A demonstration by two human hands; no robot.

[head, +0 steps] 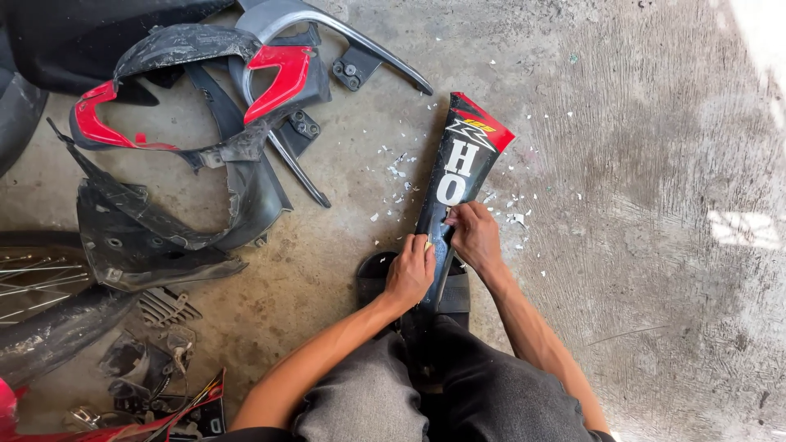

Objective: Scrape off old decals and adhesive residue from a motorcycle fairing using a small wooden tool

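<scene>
The black panel (453, 184) lies lengthwise between the knees, steadied for peeling; the left hand (409, 272) pinches a pale scrap against it; the right hand (475, 236) fingers curl at the sticker edge; white flakes (398, 173) lie beyond the fingertips.

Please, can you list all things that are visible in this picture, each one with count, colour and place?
fairing panel: one, black with red tip and white letters, centre, under both hands
white flakes: many, on the floor around the panel
fairing pile: several, black, grey and red, upper left
spoked wheel: one, left edge
small parts: several, dark, lower left
floor: grey concrete
left hand: on the panel
right hand: on the panel, at the letters
</scene>
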